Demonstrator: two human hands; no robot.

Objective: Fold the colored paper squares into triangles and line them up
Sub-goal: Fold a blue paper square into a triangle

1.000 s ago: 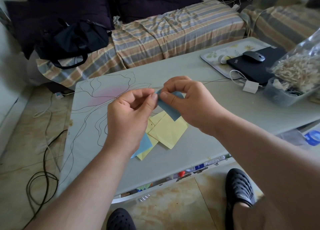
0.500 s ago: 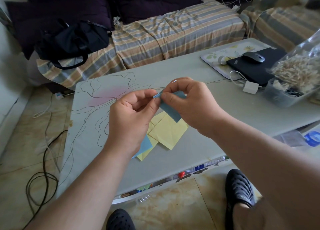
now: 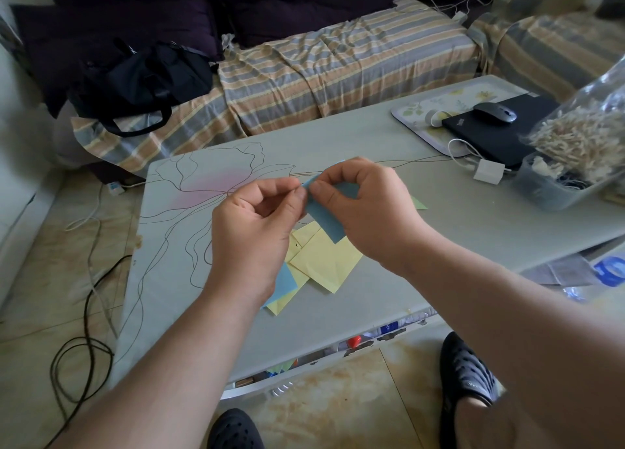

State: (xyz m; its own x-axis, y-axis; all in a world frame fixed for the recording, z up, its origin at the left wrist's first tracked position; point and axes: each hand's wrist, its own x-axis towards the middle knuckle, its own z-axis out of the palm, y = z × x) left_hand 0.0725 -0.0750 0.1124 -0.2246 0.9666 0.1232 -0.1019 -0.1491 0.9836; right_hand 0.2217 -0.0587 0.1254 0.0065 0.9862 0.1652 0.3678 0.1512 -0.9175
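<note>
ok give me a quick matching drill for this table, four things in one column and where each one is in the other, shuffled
Things:
1. blue paper
2. yellow squares
3. computer mouse
4. black bag

Places:
A. on the striped sofa
B. flat on the table under the hands
C. pinched between both hands above the table
D. on top of the black laptop

Pairs: 1-C, 2-B, 3-D, 4-A

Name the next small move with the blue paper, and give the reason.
Probably pinch the crease flat. Both the left hand and right hand hold the blue paper in the air above the yellow squares, its top corners meeting at the fingertips.
</note>
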